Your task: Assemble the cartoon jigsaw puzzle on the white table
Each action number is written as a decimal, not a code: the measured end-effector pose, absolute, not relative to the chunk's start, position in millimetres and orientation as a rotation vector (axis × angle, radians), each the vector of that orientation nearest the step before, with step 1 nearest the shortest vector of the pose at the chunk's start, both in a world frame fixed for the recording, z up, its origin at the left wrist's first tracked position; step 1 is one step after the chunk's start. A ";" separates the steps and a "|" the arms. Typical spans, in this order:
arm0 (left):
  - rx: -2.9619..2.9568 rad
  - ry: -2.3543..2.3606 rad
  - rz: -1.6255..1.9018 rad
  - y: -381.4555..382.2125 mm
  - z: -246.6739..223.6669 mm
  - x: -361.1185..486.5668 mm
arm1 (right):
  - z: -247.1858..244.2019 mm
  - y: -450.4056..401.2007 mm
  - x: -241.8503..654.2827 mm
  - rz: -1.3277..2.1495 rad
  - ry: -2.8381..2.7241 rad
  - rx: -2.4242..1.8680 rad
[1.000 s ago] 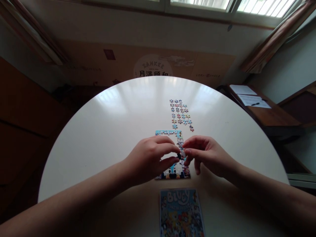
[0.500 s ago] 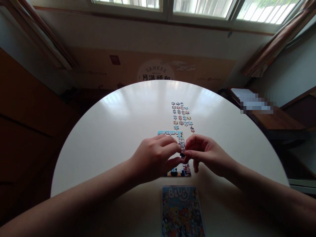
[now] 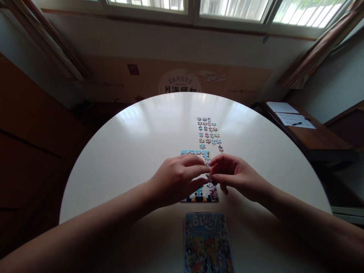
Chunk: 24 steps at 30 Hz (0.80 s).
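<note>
A partly filled jigsaw puzzle point(image 3: 199, 198) lies on the white round table point(image 3: 136, 151), mostly covered by both hands. Over it, my left hand point(image 3: 182, 176) reaches from the left, thumb and fingertips closed on a small puzzle piece point(image 3: 209, 177). The fingertips of my right hand point(image 3: 234, 174) pinch the same small piece from the right. Beyond the hands, several loose puzzle pieces point(image 3: 207, 135) lie in rough rows. Nearer to me is a colourful Bluey picture sheet point(image 3: 209, 242), flat on the table.
On the right stands a brown wooden surface point(image 3: 321, 138) with white papers point(image 3: 294, 120) and a dark pen on it. A wall with a printed tan panel point(image 3: 108, 76) and windows is behind the table. Curtains hang at both sides.
Both hands remain close together over the puzzle, with the fingertips shifted slightly left. The small piece between them has turned a little, and more of the puzzle's lower part shows.
</note>
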<state>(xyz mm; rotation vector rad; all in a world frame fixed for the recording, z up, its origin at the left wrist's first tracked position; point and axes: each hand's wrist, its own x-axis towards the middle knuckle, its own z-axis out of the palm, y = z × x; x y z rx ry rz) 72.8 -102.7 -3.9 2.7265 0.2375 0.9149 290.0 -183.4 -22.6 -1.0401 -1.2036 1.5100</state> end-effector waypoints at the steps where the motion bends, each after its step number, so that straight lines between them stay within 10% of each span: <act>1: 2.724 0.226 0.905 -102.6 -4.3 72.9 | -22.8 -183.6 290.3 1.505 -1.215 -1.039; 24: 2.645 0.369 0.697 -100.4 -3.0 69.3 | -18.4 -191.4 292.1 0.462 -2.053 -1.043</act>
